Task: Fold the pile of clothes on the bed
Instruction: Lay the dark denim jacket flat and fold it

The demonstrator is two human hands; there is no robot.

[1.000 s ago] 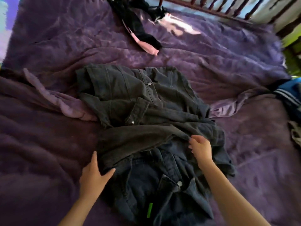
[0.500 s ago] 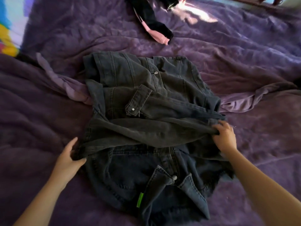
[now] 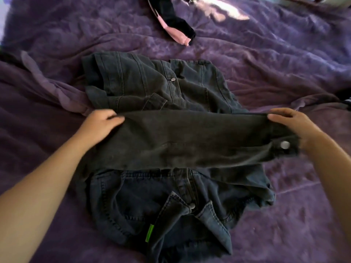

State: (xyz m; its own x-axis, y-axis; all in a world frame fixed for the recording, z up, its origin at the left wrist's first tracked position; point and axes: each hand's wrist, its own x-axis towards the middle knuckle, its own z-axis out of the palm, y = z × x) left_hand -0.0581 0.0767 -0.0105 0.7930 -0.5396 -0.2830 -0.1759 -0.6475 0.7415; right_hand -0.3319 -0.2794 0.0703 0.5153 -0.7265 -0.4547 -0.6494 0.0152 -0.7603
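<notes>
A dark grey denim jacket [image 3: 171,88] lies spread in the middle of the purple bed, on top of a darker blue denim garment [image 3: 152,202] with a green tag. A wide band of the jacket's fabric is lifted and stretched flat between my hands. My left hand [image 3: 100,124] grips its left end, thumb over the cloth. My right hand [image 3: 292,126] grips its right end, near a metal button on a frayed hem.
A black and pink garment [image 3: 176,29] lies at the far middle of the bed. The rumpled purple blanket [image 3: 275,63] covers the bed, with a lilac cloth [image 3: 57,92] bunched left of the jacket. A striped item [image 3: 347,101] peeks in at the right edge.
Both hands have moved apart and up, lifting the jacket's fold and pulling it taut. Before, the left hand lay flat by the edge and the right pinched the fold.
</notes>
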